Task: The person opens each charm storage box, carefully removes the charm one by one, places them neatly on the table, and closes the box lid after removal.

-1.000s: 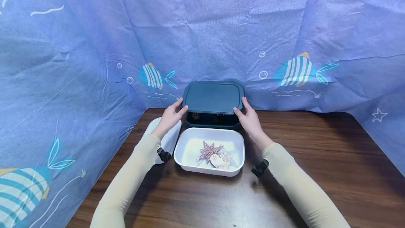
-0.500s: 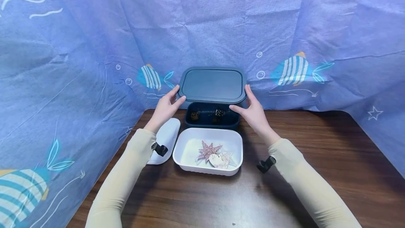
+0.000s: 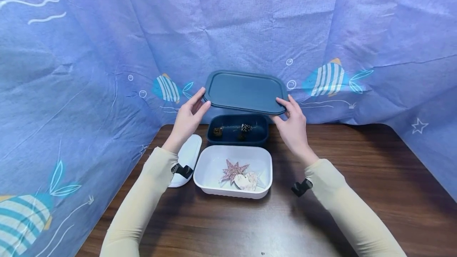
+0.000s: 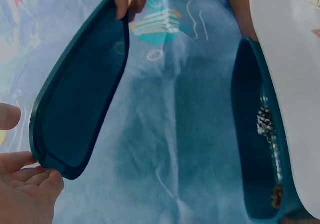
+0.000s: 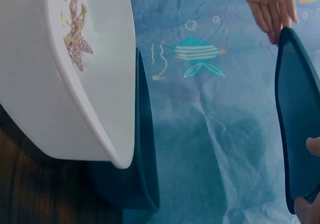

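A dark blue rectangular lid (image 3: pixel 246 92) is held in the air above a dark blue box (image 3: pixel 264 137), tilted with its right end lower. My left hand (image 3: pixel 188 119) holds the lid's left end, fingers at the rim. At the right front corner my right hand (image 3: pixel 293 127) grips it, with fingers on top and thumb near the front edge. The box is uncovered; a pine cone (image 3: pixel 246 127) and a smaller brown piece (image 3: pixel 217 131) lie inside. The left wrist view shows the lid's underside (image 4: pixel 80 88).
Closer to me stands an open white box (image 3: pixel 210 158) with a glittery pink star (image 3: pixel 233 170) and a pale heart (image 3: pixel 244 182) inside. A white lid (image 3: pixel 188 156) lies to its left. Behind hangs a blue fish-print cloth (image 3: pixel 242 31) along the wooden table (image 3: pixel 342 162).
Both hands have raised the dark blue lid off its box, uncovering the contents. Most recently it has shifted slightly right and tilted, and the right hand's fingers have come over its corner.
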Demonstrator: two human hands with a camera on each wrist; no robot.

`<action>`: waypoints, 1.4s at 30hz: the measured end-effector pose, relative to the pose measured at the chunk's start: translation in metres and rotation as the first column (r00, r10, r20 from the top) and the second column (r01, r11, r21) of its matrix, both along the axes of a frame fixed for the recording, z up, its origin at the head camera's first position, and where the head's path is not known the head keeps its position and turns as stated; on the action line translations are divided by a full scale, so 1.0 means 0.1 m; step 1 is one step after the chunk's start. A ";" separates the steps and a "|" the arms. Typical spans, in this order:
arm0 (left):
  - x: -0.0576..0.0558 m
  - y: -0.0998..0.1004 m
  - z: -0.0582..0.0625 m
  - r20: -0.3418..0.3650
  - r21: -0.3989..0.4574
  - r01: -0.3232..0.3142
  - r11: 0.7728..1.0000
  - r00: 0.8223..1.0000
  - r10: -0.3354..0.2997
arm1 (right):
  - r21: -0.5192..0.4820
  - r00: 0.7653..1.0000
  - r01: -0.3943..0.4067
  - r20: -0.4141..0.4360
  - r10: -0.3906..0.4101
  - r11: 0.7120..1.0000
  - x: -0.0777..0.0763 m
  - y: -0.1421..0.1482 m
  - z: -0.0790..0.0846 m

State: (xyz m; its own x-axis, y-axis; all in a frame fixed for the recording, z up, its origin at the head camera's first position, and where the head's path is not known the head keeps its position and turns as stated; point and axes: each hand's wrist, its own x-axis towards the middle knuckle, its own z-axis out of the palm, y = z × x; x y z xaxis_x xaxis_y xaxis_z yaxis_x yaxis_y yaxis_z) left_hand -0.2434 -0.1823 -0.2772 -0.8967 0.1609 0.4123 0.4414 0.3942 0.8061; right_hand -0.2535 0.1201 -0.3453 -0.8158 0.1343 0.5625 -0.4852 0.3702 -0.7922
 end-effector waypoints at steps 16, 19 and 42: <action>0.00 0.18 0.00 -0.116 -0.089 0.047 0.995 0.992 -0.057 | -0.069 0.995 0.100 0.002 -0.100 0.993 -0.07 0.16 -0.11; -0.03 0.22 0.02 -0.138 -0.116 0.052 0.992 0.988 -0.068 | -0.054 0.993 0.118 0.032 -0.117 0.992 -0.05 0.20 -0.11; -0.33 0.41 0.18 -0.231 0.003 0.122 0.993 0.966 -0.118 | -0.082 0.980 -0.065 0.182 0.078 0.995 0.30 0.42 0.05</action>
State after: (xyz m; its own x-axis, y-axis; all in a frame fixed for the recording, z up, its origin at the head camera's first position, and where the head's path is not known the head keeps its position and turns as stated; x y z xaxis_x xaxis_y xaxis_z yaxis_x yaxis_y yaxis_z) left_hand -0.2765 -0.1416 -0.2588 -0.7521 0.2526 0.6087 0.6588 0.3138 0.6838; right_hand -0.2234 0.1623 -0.3404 -0.9136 0.1079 0.3919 -0.3512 0.2761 -0.8947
